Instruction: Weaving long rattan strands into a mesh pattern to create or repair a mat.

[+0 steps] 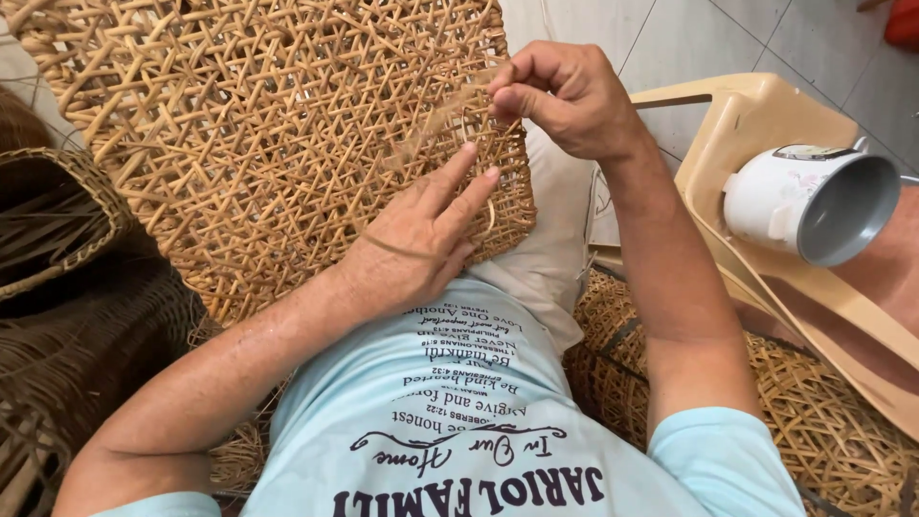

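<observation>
The woven rattan panel (258,134) is pale straw-gold in an open hexagonal lattice. Left of it, a basket (67,287) is dark brown. Right of it, a chair (766,124) is beige, bearing a white mug (809,201) with grey inside. Below the panel, the shirt (459,431) is light blue with dark lettering.

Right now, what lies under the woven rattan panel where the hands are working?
Under the woven panel, beige cloth over the lap shows. Left hand presses on top; the rest beneath is covered.

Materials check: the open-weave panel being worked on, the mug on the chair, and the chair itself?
Woven panel: looks like split rattan or cane, tan, matte; flat strips in an open hexagonal weave. The right hand pinches a loose strip; the left hand presses on the panel.
Mug: probably enamelled metal or ceramic; glossy white, grey inside.
Chair: likely moulded plastic, smooth beige.
</observation>
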